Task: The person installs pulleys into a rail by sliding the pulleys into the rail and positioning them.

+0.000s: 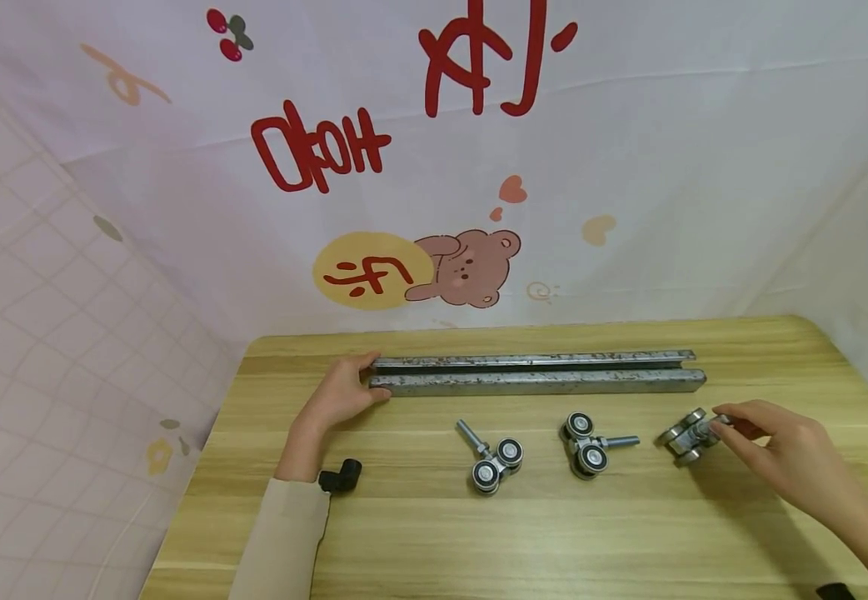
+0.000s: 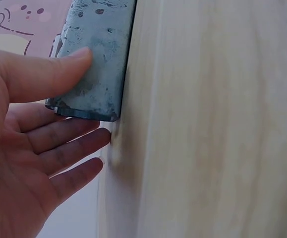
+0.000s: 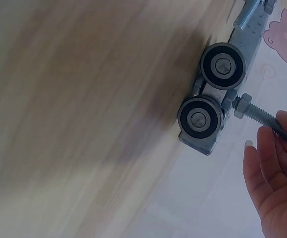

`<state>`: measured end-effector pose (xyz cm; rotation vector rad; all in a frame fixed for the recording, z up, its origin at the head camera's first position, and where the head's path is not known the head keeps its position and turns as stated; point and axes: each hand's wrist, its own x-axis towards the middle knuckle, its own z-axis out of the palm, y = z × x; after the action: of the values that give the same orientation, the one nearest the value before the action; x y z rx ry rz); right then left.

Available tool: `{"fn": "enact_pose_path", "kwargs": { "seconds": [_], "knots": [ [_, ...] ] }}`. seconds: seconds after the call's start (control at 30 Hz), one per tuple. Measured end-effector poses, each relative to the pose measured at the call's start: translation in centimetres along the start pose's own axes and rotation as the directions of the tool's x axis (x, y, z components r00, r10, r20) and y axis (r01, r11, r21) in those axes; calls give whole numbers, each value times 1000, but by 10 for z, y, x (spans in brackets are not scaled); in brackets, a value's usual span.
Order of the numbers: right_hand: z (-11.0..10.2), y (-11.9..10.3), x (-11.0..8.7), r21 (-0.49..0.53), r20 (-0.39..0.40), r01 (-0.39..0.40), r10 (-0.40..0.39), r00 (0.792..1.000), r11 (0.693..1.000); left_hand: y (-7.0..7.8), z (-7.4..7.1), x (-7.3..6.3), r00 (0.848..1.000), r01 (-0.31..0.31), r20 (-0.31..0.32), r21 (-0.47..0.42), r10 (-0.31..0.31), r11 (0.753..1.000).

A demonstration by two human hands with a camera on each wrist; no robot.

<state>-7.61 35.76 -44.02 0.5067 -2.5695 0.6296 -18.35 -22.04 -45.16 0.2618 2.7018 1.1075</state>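
A long steel channel track [image 1: 539, 383] with a slot along its top lies across the back of the wooden table. My left hand [image 1: 340, 390] grips its left end; in the left wrist view the thumb [image 2: 59, 72] presses the track's side wall [image 2: 98, 59], the other fingers at its far side and end. At the right, my right hand [image 1: 786, 446] pinches the threaded bolt [image 3: 262, 116] of a wheeled trolley roller [image 1: 685, 435], its wheels toward the track. Two more trolley rollers lie on the table, one in the middle [image 1: 584, 443] and one farther left [image 1: 496, 467].
Both hands work over a wood-grain table [image 1: 479, 550]. A white printed cloth [image 1: 629, 167] with a bear and red lettering hangs behind it, and white cloth also lines the sides. A black strap-like piece [image 1: 341, 476] shows at the left wrist.
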Motion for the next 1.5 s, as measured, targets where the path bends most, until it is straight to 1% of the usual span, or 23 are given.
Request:
{"fn": "enact_pose_path", "kwargs": {
  "seconds": [0.2, 0.67, 0.97, 1.2, 1.5],
  "knots": [
    [0, -2, 2, 3, 22, -37, 37, 999, 999, -1, 0, 0, 1000, -15, -3, -1, 15, 1000],
    [1, 1, 5, 31, -1, -56, 56, 998, 998, -3, 0, -1, 999, -34, -15, 3, 34, 999],
    [-3, 5, 9, 21, 25, -90, 90, 996, 996, 0, 0, -1, 1000, -10, -18, 10, 11, 1000],
    [-6, 10, 13, -27, 19, -74, 75, 997, 997, 0, 0, 0, 1000, -1, -15, 12, 1, 1000],
    [-10, 24, 15, -31, 28, -141, 142, 990, 990, 0, 0, -1, 1000, -5, -17, 23, 5, 1000]
  ]
}}
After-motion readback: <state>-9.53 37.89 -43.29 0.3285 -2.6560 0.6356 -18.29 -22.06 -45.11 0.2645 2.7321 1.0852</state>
